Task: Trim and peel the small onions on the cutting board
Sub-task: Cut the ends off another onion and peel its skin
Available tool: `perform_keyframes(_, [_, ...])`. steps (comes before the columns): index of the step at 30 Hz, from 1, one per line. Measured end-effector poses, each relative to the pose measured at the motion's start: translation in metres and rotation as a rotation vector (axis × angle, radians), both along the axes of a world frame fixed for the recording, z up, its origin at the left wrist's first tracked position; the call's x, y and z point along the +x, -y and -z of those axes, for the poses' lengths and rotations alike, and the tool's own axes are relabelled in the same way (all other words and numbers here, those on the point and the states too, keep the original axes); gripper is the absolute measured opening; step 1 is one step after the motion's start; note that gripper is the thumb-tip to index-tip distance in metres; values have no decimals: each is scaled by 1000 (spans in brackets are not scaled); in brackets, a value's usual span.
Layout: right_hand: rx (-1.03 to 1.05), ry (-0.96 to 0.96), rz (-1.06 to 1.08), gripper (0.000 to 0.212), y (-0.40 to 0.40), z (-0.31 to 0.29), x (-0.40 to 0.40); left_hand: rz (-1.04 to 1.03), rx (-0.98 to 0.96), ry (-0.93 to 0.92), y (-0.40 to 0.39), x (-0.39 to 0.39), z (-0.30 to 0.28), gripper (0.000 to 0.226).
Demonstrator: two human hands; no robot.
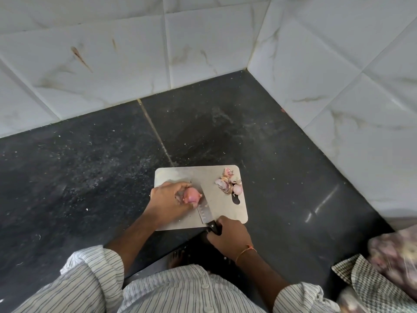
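Note:
A steel cutting board (222, 208) lies near the front edge of a black stone counter. My left hand (168, 201) holds a small pink onion (191, 195) down on the board's left part. My right hand (230, 237) grips the black handle of a knife (204, 211) whose blade lies against the onion's right end. A peeled onion (237, 189) sits at the board's right side, beside a heap of pinkish skins and trimmings (225, 180).
White marble-look wall tiles (203, 41) close the counter (90, 166) at the back and right, forming a corner. A checked cloth (361, 279) and a bag of small onions (397, 254) lie at the right front edge.

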State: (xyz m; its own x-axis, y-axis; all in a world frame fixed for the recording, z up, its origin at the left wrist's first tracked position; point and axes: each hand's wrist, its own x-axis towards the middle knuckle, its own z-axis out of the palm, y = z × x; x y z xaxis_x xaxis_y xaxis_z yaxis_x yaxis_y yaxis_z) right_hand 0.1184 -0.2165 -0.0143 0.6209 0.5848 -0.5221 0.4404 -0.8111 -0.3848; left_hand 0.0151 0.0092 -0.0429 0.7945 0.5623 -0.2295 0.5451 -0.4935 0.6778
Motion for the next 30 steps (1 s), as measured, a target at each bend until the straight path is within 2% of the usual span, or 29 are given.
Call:
perform_keyframes(6, [149, 1, 105, 17, 27, -4, 5, 68, 34, -12, 4, 6, 10, 69])
perform_keyframes(11, [220, -13, 212, 18, 41, -10, 2, 82, 47, -25, 13, 13, 12, 72])
perform_keyframes(13, [239, -17, 231, 23, 41, -14, -1, 36, -3, 6, 13, 10, 16, 75])
perform_keyframes(16, [256, -15, 214, 29, 39, -17, -7, 22, -58, -3, 9, 7, 20, 79])
perform_keyframes(25, [256, 68, 105, 19, 31, -16, -26, 121, 108, -83, 8, 11, 15, 83])
perform_keyframes(30, [206, 104, 41, 23, 29, -19, -29, 200, 120, -128, 9, 9, 15, 97])
